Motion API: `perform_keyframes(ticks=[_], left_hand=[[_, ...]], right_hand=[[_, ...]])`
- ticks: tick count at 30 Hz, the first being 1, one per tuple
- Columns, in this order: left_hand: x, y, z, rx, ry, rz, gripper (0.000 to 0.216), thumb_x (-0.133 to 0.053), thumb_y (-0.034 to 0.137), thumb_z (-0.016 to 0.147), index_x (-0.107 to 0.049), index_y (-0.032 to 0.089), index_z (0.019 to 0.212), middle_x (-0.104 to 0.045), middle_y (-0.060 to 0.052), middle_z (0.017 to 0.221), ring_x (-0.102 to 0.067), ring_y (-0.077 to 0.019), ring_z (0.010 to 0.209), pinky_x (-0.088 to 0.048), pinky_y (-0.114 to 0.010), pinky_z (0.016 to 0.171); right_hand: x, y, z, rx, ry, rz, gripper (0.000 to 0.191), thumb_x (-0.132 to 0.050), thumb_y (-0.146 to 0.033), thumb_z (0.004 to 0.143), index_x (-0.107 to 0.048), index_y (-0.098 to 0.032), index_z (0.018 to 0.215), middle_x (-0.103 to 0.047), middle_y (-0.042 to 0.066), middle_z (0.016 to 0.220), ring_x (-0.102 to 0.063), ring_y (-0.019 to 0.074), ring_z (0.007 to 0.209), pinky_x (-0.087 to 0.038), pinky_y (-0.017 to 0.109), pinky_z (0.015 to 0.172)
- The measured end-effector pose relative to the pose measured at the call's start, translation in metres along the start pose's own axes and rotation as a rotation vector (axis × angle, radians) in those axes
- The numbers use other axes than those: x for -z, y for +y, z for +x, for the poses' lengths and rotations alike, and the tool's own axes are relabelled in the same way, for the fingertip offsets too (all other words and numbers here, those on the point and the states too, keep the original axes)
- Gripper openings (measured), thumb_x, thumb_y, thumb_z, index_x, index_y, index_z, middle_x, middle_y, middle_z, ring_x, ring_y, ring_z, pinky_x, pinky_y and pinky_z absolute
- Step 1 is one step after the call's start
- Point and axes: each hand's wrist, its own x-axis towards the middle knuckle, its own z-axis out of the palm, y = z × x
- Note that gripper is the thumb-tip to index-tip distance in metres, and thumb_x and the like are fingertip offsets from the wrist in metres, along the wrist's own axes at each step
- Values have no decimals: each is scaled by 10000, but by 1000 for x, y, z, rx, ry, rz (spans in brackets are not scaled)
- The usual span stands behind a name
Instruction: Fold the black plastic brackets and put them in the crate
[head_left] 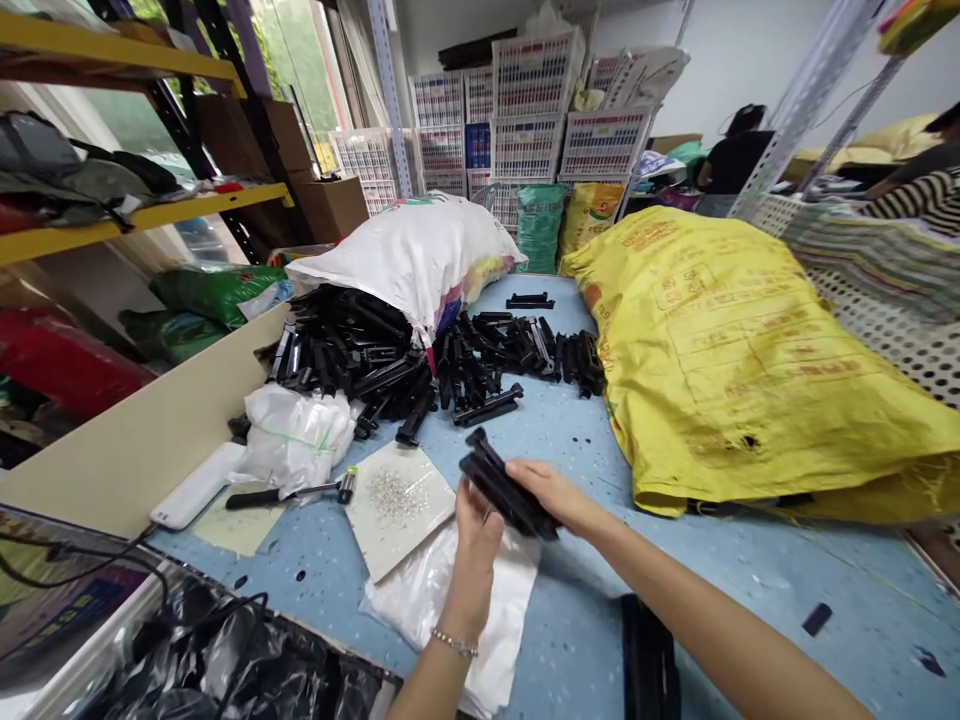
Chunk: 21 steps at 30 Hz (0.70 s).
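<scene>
Over the blue worktop, my left hand [478,540] and my right hand [551,495] are closed around a small stack of long black plastic parts [501,488]. The left supports the stack from its near side and the right grips its far side. Beneath my left wrist lie white plastic bags [420,600] and a pale square tile [401,505] with small grains on it. More of the same black parts form a large pile [352,350] ahead, spilling from a white sack [420,250]. Another black stack [649,660] sits below my right forearm.
To the right, a full yellow sack [750,370] takes up much of the table. A hammer [300,493], a bundle of clear bags [296,435] and a white power bank-like block [196,487] lie left. Black bags fill a box [225,650] front left. Coworkers sit at far right.
</scene>
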Motion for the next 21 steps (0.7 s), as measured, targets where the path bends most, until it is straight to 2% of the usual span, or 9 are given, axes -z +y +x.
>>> perform_keyframes(ticks=[2, 4, 6, 8, 11, 15, 17, 19, 21], left_hand=[[-8, 11, 3, -31, -65, -63, 590, -616, 556, 802, -484, 214, 1264, -534, -124, 1340, -500, -259, 1257, -396, -398, 1064], [-22, 16, 0, -23, -65, -143, 476, -693, 513, 750, -571, 192, 1080, -646, -93, 1125, -619, -238, 1065, -466, -375, 966], [-35, 19, -5, 23, -59, -186, 405, -732, 475, 720, -570, 186, 955, -659, -29, 873, -661, -177, 806, -520, -318, 796], [-45, 21, -13, 111, -128, -184, 403, -746, 465, 704, -539, 185, 906, -594, 26, 690, -607, -127, 593, -509, -267, 614], [-53, 24, -26, 228, -262, -146, 451, -765, 465, 677, -511, 181, 918, -545, 54, 598, -556, -115, 483, -459, -236, 481], [-56, 32, -31, 314, -297, -185, 469, -783, 445, 660, -538, 170, 952, -554, 52, 624, -553, -101, 482, -466, -232, 484], [-54, 36, -27, 368, -263, -294, 480, -777, 443, 668, -549, 169, 988, -555, 50, 651, -542, -86, 492, -459, -218, 486], [-52, 39, -23, 432, -260, -407, 495, -777, 442, 671, -558, 163, 1017, -551, 46, 676, -530, -72, 503, -439, -196, 477], [-51, 41, -22, 505, -303, -484, 512, -777, 441, 672, -569, 151, 1039, -555, 36, 710, -518, -59, 507, -421, -179, 465]], right_hand=[[3, -9, -33, -32, -2, 207, 511, -273, -518, 977, -643, -173, 901, -662, 18, 796, -597, 162, 712, -465, 266, 637], [9, -18, -58, -66, 136, 310, 465, -327, -517, 965, -635, -186, 856, -640, 24, 780, -581, 172, 731, -461, 288, 678], [18, -25, -73, -56, 340, 222, 416, -326, -481, 974, -614, -200, 870, -623, 39, 807, -566, 186, 781, -445, 315, 736], [26, -31, -78, 0, 454, 66, 355, -351, -461, 971, -583, -210, 870, -600, 45, 826, -534, 197, 816, -417, 339, 770], [32, -34, -80, 38, 453, -5, 348, -359, -469, 967, -499, -221, 766, -529, 21, 751, -479, 184, 756, -396, 333, 726], [29, -34, -96, -67, 440, 202, 430, -250, -496, 988, -418, -229, 695, -446, -17, 649, -457, 151, 639, -399, 295, 615], [25, -33, -113, 35, 427, 104, 442, -260, -529, 978, -485, -224, 751, -512, 2, 698, -491, 164, 688, -417, 328, 685], [17, -32, -131, 268, 362, -147, 379, -378, -553, 943, -562, -225, 894, -602, 35, 832, -526, 196, 813, -399, 397, 832], [9, -32, -146, 474, 291, -378, 286, -485, -496, 921, -577, -232, 980, -635, 48, 911, -528, 215, 892, -351, 433, 916]])
